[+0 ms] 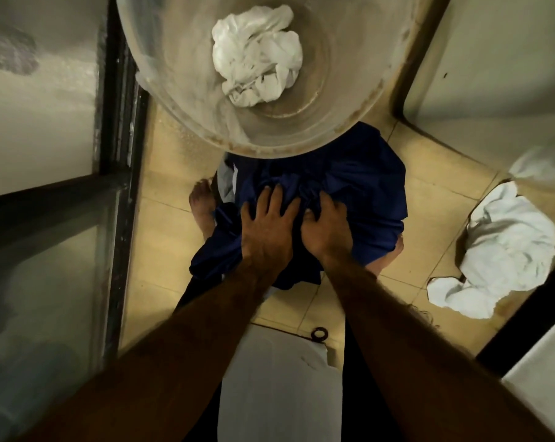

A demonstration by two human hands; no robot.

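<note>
A dark blue cloth (359, 183) lies bunched on the tiled floor just below a large round tub (174, 100). My left hand (266, 228) lies on the cloth with fingers spread, pressing down on it. My right hand (325, 228) is beside it, its fingers curled into the fabric and gripping a fold. A crumpled white cloth (257, 55) lies inside the tub. My bare foot (202, 205) shows at the left edge of the blue cloth.
Another crumpled white cloth (505, 253) lies on the floor at the right. A dark-framed glass door (116, 154) runs along the left. A pale wall (493, 59) closes the right side. A small metal ring (319, 334) sits on the floor near a white slab (279, 378).
</note>
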